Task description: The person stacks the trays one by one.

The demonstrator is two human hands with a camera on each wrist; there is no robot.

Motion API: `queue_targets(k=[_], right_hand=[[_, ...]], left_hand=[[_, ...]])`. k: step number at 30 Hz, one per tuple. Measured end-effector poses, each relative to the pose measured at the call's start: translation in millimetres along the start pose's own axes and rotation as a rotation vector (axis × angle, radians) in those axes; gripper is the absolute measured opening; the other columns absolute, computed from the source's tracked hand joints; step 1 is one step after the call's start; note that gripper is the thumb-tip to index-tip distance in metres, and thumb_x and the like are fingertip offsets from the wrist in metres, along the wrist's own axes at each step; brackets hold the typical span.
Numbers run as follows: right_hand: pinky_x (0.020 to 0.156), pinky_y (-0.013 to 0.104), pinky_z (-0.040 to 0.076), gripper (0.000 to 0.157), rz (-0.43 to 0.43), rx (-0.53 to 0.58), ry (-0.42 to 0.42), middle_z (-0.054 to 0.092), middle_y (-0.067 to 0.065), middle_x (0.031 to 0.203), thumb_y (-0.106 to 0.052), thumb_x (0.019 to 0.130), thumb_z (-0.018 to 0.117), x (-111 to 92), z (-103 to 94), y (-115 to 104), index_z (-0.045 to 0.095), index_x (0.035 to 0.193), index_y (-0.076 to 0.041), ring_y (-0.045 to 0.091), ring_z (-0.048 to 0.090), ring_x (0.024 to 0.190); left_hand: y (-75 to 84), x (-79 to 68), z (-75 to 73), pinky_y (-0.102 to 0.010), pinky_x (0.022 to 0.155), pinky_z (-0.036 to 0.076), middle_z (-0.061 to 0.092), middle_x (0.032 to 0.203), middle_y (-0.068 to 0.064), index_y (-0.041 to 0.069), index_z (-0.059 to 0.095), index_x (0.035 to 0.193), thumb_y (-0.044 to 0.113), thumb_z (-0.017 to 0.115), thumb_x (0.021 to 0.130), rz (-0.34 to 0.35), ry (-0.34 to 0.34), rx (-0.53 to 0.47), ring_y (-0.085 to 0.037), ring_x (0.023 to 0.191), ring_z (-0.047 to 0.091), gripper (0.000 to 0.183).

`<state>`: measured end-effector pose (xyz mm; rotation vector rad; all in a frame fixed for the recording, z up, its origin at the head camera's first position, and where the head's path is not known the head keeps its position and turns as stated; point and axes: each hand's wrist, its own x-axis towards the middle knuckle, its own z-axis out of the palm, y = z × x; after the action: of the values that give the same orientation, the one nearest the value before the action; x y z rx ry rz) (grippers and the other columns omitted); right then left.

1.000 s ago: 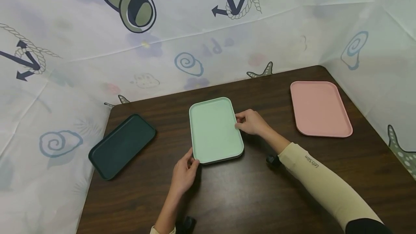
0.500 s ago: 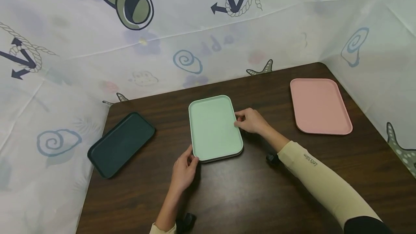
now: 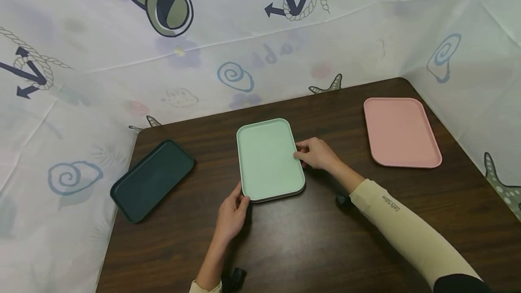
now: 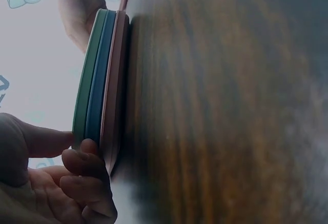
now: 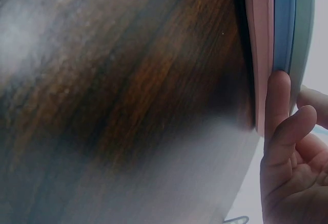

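In the head view, a light green rectangular tray [image 3: 270, 159] lies in the middle of the brown table, topping a stack. Below it, the left wrist view shows the edges of a blue tray [image 4: 97, 88] and pink layers [image 4: 115, 80]. My left hand [image 3: 232, 215] pinches the green tray's near left corner, thumb at the rim and curled fingers against the stack's side. At the right long edge, my right hand [image 3: 317, 153] has its thumb by the green rim. One of its fingertips [image 5: 279, 83] touches the blue tray's side in the right wrist view.
A dark green narrow tray [image 3: 152, 181] lies slanted at the table's left. Toward the back right lies a pink tray [image 3: 402, 132]. Behind the wooden table [image 3: 293, 252] hangs a pale printed cloth [image 3: 244, 26], which also covers both sides.
The right hand has shifted slightly to the right along the stack's edge. Left hand and trays keep their places; the head view has tilted a little.
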<state>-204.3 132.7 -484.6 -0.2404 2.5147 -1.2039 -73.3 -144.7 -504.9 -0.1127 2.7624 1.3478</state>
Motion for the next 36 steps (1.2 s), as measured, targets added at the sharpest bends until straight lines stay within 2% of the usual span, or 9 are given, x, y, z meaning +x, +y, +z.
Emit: queue_targets(k=[7, 12, 20, 25, 29, 36], right_hand=[[0.047, 0.029, 0.044, 0.047, -0.002, 0.0, 0.021, 0.066, 0.004, 0.074, -0.028, 0.096, 0.063, -4.6, 3.9, 2.7, 0.058, 0.135, -0.002, 0.024, 0.065, 0.058], [0.048, 0.031, 0.045, 0.046, -0.01, 0.013, 0.037, 0.068, 0.004, 0.074, -0.032, 0.097, 0.061, -9.6, 5.9, 4.3, 0.061, 0.132, -0.002, 0.023, 0.065, 0.058], [0.05, 0.032, 0.046, 0.044, -0.002, 0.065, 0.038, 0.071, 0.004, 0.083, -0.037, 0.099, 0.058, -17.5, 5.7, 6.1, 0.064, 0.13, -0.006, 0.022, 0.066, 0.061], [0.046, 0.032, 0.044, 0.041, 0.001, 0.084, 0.04, 0.07, 0.007, 0.077, -0.036, 0.099, 0.058, -23.7, 4.3, 9.3, 0.065, 0.128, -0.008, 0.025, 0.06, 0.052], [0.046, 0.032, 0.045, 0.041, -0.021, 0.099, 0.048, 0.07, 0.008, 0.079, -0.034, 0.099, 0.057, -30.1, 2.3, 13.1, 0.065, 0.128, -0.006, 0.027, 0.062, 0.055], [0.047, 0.032, 0.047, 0.041, -0.032, 0.142, 0.075, 0.069, 0.012, 0.089, -0.032, 0.099, 0.059, -48.5, -8.9, 20.6, 0.064, 0.127, -0.002, 0.025, 0.067, 0.065]], left_hand=[[-3.0, -1.4, -0.5, -0.031, 0.058, 0.039, 0.059, 0.082, -0.002, 0.006, 0.042, 0.148, 0.013, 0.054, 0.099, 0.006, -0.033, -0.018, -0.015, 0.06, 0.046, 0.051], [-3.2, -1.6, -2.1, -0.03, 0.063, 0.04, 0.058, 0.085, -0.003, 0.002, 0.041, 0.148, 0.011, 0.053, 0.099, -0.022, -0.068, -0.095, -0.016, 0.066, 0.049, 0.052], [-5.0, -4.9, -3.2, -0.026, 0.056, 0.039, 0.061, 0.09, -0.006, 0.0, 0.041, 0.147, 0.014, 0.058, 0.098, -0.054, -0.084, -0.156, -0.013, 0.057, 0.046, 0.054], [-7.8, -8.9, -3.6, -0.025, 0.055, 0.039, 0.061, 0.094, -0.008, -0.002, 0.039, 0.147, 0.014, 0.059, 0.098, -0.066, -0.056, -0.19, -0.011, 0.056, 0.045, 0.056], [-6.5, -12.6, -5.1, -0.025, 0.055, 0.039, 0.06, 0.093, -0.009, -0.001, 0.037, 0.149, 0.013, 0.059, 0.098, -0.073, -0.016, -0.211, -0.011, 0.056, 0.045, 0.057], [5.8, -18.6, -6.0, -0.026, 0.055, 0.04, 0.059, 0.095, -0.007, 0.012, 0.041, 0.149, 0.013, 0.061, 0.097, -0.084, 0.072, -0.208, -0.014, 0.059, 0.046, 0.055]])
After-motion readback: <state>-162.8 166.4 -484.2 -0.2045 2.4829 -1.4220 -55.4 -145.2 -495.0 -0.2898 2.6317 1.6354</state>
